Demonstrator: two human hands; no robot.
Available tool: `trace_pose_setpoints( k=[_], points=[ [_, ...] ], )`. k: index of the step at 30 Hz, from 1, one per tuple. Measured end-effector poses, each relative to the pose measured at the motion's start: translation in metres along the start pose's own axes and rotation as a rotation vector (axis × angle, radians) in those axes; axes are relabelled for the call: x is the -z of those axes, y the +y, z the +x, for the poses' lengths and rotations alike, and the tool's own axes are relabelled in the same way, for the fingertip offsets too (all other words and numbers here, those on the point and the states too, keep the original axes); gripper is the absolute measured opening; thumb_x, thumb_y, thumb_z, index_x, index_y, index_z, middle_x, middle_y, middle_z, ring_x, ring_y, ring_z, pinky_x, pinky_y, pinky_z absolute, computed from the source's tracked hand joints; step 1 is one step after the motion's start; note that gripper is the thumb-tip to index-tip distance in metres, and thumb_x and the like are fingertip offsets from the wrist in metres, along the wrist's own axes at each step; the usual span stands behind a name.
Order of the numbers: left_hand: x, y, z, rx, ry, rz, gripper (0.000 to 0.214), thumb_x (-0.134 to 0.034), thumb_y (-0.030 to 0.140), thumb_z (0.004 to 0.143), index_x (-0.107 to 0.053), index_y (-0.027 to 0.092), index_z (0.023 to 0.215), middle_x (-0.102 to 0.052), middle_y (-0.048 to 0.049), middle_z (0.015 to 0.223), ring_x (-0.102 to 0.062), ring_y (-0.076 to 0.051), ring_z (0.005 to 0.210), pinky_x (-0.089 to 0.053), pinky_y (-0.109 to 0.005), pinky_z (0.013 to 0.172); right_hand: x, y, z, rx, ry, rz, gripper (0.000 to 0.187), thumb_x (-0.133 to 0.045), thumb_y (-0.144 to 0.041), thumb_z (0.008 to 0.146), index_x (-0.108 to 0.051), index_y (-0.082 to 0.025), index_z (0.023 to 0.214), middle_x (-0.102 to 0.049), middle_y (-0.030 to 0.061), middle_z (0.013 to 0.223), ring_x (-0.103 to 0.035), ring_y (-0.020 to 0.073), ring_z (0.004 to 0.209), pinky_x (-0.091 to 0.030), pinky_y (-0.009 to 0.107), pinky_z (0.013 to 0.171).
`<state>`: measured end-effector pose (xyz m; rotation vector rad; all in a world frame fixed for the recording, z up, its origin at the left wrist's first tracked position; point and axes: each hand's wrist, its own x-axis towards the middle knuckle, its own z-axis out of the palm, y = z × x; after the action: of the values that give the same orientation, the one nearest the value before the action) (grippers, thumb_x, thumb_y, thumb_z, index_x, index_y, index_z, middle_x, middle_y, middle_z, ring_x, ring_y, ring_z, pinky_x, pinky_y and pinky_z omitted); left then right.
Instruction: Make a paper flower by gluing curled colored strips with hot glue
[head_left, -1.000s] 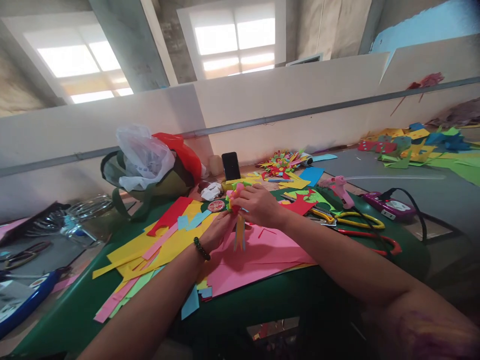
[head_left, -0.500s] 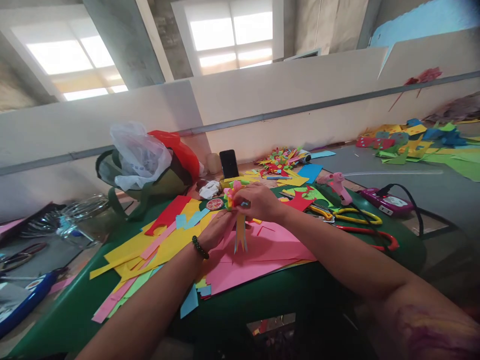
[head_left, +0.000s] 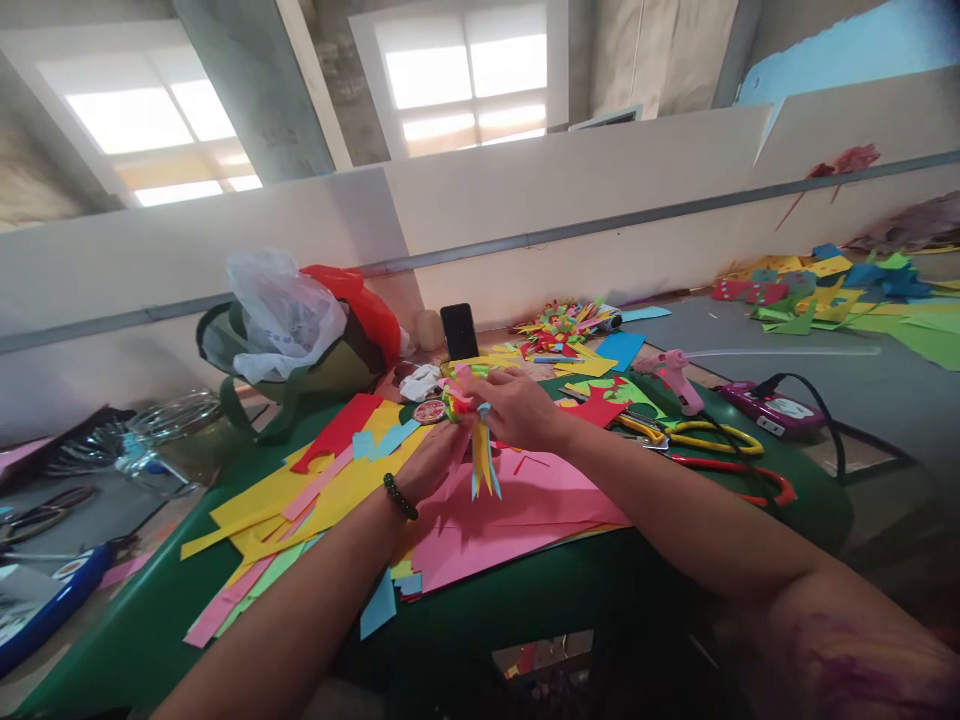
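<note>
In the middle of the head view, both hands are closed on a paper flower (head_left: 456, 392) of pink, green, yellow and red. Yellow and light-blue pointed strips (head_left: 484, 468) dangle under it between the hands. My left hand (head_left: 433, 458), with a dark bead bracelet at the wrist, holds the flower from below; its fingertips are partly hidden. On the flower's right side, the fingers of my right hand (head_left: 519, 408) pinch the paper near the top of the strips. Pink paper sheets (head_left: 517, 520) lie on the green surface beneath.
Yellow paper (head_left: 259, 490) spreads at left, near a green bag (head_left: 330, 355) with plastic bags. A phone (head_left: 459, 332) stands behind. At right lie a pink glue gun (head_left: 679, 380), yellow-handled scissors (head_left: 716, 437), a red-handled tool (head_left: 780, 487) and a purple power box (head_left: 772, 408).
The flower has turned slightly in my hands, and its strips hang a little further right with more yellow and blue showing. My right fingers have shifted slightly on it.
</note>
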<state>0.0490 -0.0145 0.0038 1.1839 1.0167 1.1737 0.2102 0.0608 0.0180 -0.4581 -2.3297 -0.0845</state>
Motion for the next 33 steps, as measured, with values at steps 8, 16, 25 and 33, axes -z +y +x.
trace_pose_setpoints(
  k=[8, 16, 25, 33],
  points=[
    [0.012, -0.008, 0.008, 0.023, 0.081, -0.054, 0.026, -0.075, 0.038, 0.074, -0.069, 0.015, 0.084, -0.076, -0.0108, 0.086, -0.072, -0.026, 0.083, -0.055, -0.038, 0.082, 0.000, 0.018, 0.009, -0.580, 0.277, 0.624, 0.047, -0.072, -0.028, 0.068, -0.059, -0.018, 0.112, -0.068, 0.0055, 0.095, -0.064, 0.0234, 0.090, -0.053, 0.038, 0.080],
    [0.047, 0.031, 0.010, -0.151, 0.278, -0.244, 0.025, -0.070, 0.012, 0.071, -0.073, 0.019, 0.095, -0.073, -0.0016, 0.082, -0.067, -0.012, 0.070, -0.055, -0.023, 0.066, 0.008, 0.041, 0.013, -0.889, 0.222, 1.161, 0.025, -0.069, -0.016, 0.058, -0.060, -0.019, 0.081, -0.066, -0.0029, 0.070, -0.063, 0.0126, 0.060, -0.052, 0.024, 0.057],
    [0.056, 0.051, 0.009, -0.218, 0.697, -0.296, 0.015, -0.067, 0.004, 0.080, -0.072, 0.015, 0.071, -0.069, 0.0002, 0.062, -0.058, -0.004, 0.047, -0.049, -0.011, 0.050, -0.040, 0.014, 0.000, -0.695, -0.163, 0.577, 0.028, -0.078, -0.019, 0.060, -0.064, -0.018, 0.083, -0.067, 0.0021, 0.078, -0.065, 0.0229, 0.081, -0.051, 0.034, 0.074],
    [0.067, 0.047, 0.011, -0.304, 0.722, -0.131, 0.018, -0.085, 0.016, 0.061, -0.068, 0.014, 0.066, -0.067, 0.0011, 0.057, -0.059, -0.007, 0.049, -0.047, -0.013, 0.047, -0.001, 0.064, 0.007, -0.486, 0.636, 0.456, 0.026, -0.056, -0.041, 0.089, -0.059, -0.019, 0.103, -0.067, 0.0058, 0.094, -0.063, 0.0182, 0.085, -0.051, 0.032, 0.076]
  ],
)
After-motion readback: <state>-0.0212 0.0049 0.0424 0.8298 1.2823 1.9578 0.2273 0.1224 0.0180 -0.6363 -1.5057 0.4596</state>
